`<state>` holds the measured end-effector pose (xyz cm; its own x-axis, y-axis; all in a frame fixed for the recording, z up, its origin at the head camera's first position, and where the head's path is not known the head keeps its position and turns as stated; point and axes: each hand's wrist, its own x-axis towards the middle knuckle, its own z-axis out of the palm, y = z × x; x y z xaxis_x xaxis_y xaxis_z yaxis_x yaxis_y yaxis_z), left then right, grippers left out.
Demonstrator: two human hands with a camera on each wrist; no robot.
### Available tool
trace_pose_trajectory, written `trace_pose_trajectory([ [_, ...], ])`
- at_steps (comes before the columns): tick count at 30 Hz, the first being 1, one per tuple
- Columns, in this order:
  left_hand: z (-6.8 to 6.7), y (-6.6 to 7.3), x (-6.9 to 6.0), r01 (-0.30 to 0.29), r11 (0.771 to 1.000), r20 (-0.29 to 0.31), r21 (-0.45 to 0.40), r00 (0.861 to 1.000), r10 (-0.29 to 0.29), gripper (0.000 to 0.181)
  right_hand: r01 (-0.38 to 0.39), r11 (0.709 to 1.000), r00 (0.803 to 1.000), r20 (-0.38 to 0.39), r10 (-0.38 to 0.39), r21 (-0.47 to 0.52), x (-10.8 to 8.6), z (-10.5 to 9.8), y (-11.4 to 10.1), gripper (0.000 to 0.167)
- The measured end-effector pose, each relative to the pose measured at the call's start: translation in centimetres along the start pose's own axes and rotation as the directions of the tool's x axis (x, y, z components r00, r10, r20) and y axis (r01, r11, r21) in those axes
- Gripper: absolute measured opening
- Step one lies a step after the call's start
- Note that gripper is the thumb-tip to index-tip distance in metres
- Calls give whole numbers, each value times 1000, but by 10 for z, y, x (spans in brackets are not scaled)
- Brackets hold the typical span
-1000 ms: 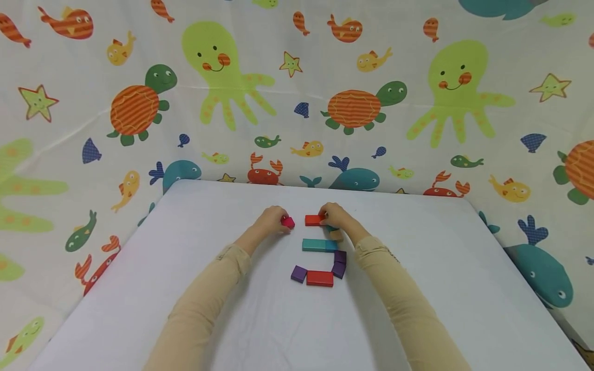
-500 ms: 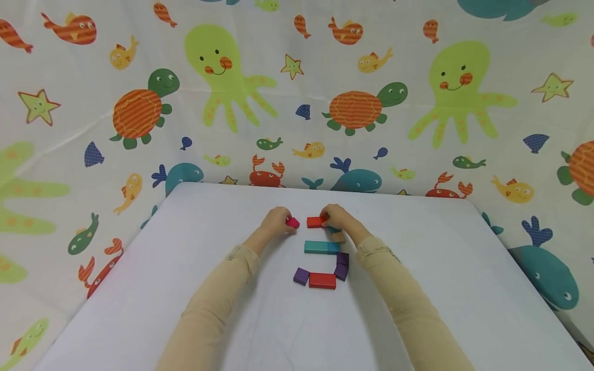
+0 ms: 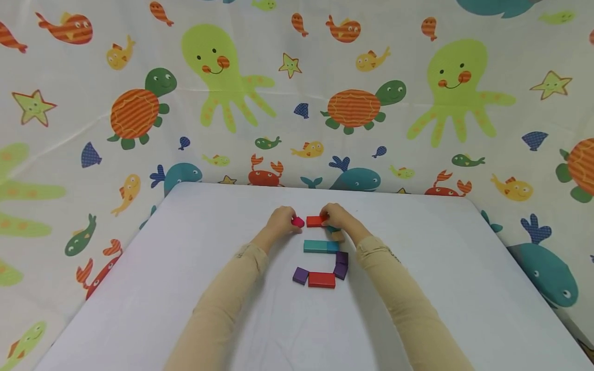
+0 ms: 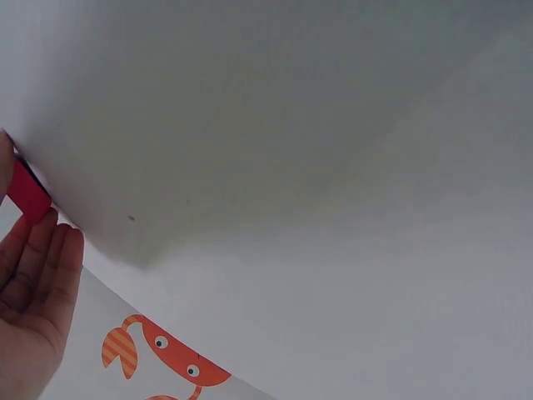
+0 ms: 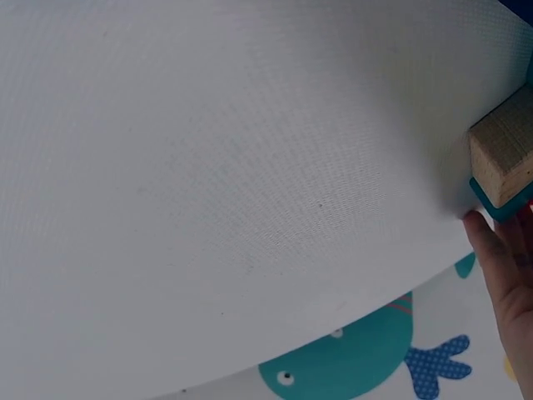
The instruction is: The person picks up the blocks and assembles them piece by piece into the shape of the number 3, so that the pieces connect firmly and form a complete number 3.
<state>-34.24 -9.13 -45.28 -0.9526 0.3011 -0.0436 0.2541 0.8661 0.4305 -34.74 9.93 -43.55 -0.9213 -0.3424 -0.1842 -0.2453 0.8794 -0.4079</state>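
A small pink-red block (image 3: pixel 298 222) is pinched between the thumb and fingers of my left hand (image 3: pixel 280 221), just left of an orange-red block (image 3: pixel 313 221). Around the right end of that orange-red block, my right hand (image 3: pixel 337 215) holds with thumb and fingertips; its grip is partly hidden. Under this hand a teal block (image 3: pixel 331 229) shows in part, beside a bare wooden block (image 3: pixel 337 236). In the left wrist view the pink-red block (image 4: pixel 29 196) appears at the fingertips. The right wrist view has the wooden block (image 5: pixel 504 154) above the fingers.
Nearer me lie a long teal block (image 3: pixel 315 246) and a blue one (image 3: pixel 332 247) end to end. Below them curve two dark purple blocks (image 3: pixel 341 264), a long red block (image 3: pixel 322 280) and another purple block (image 3: pixel 300 275). A patterned cloth (image 3: pixel 297 103) hangs behind the white table (image 3: pixel 241 206).
My left hand has moved right with the pink-red block, closing most of the gap to the orange-red block. The right hand stays in place.
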Motion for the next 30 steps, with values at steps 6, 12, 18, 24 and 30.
trace_pose_trajectory([
  [6, 0, 3, -1, -4, 1000, 10, -1, 1000, 4, 35, -25, 999, 1000, 8, 25, 19, 0, 1, -3, 31],
  [12, 0, 8, -1, 2, 1000, 27, -1, 1000, -2, 36, -31, 1000, 999, 23, 31, -7, -1, 0, -4, 31],
  [18, -1, 9, 0, 12, 1000, 23, -6, 1000, -12, 35, -24, 1000, 999, 29, 25, -20, 0, -3, -4, 31],
  [24, -1, 7, 0, 30, 999, 8, -20, 1000, -30, 34, -17, 1000, 999, 32, 18, -25, 1, -4, -4, 32],
  [30, 0, 7, 1, 54, 997, 31, -60, 998, -52, 37, -6, 1000, 1000, 27, 6, -16, -1, -3, 0, 32],
])
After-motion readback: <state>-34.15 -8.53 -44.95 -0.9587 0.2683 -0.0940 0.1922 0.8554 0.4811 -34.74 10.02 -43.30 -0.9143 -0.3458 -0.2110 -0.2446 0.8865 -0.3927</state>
